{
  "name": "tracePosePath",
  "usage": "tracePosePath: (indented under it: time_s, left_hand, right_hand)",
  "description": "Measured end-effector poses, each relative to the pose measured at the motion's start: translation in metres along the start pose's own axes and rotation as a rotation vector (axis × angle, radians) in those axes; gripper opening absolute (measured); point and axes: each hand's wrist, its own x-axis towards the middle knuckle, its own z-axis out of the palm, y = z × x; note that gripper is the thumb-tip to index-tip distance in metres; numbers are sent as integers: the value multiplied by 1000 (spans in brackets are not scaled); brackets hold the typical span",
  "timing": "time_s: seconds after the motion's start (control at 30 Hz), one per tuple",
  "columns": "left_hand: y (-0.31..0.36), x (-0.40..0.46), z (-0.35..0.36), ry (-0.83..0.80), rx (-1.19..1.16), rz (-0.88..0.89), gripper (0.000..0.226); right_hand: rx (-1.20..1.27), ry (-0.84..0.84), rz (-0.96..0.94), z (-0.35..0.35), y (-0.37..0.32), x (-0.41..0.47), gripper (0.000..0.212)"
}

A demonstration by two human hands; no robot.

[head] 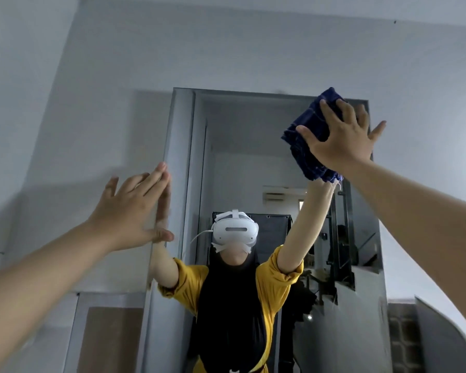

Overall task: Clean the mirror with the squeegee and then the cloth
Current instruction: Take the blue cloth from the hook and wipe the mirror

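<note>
A tall frameless mirror (253, 157) hangs on a pale wall straight ahead. My right hand (342, 138) presses a folded dark blue cloth (307, 135) flat against the mirror's upper right corner, fingers spread over it. My left hand (135, 208) rests with flat fingers against the mirror's left edge, about halfway up, and holds nothing. The glass reflects a person in a yellow top with a white headset and both arms raised. No squeegee is in view.
A white curved basin edge (447, 335) shows at the lower right. Patterned tiles (404, 337) sit below the mirror's right side. A brown panel (111, 340) in a pale frame lies at the lower left. The pale wall (226, 49) rises above the mirror.
</note>
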Motion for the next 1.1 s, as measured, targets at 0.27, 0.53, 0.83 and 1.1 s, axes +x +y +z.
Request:
tracePosePath:
  time_s: [0.27, 0.53, 0.83, 1.1]
  left_hand:
    - [40, -27, -3, -24, 95, -134, 89]
    - [30, -31, -2, -167, 77, -96, 133]
    - [12, -36, 14, -120, 11, 1, 139]
    - [8, -64, 36, 56, -8, 87, 104]
  right_hand:
    - [174, 55, 476, 8, 5, -38, 82]
    - [179, 2, 457, 17, -66, -49, 78]
    - [213, -1, -4, 34, -182, -65, 75]
    - [118, -27, -434, 37, -224, -74, 73]
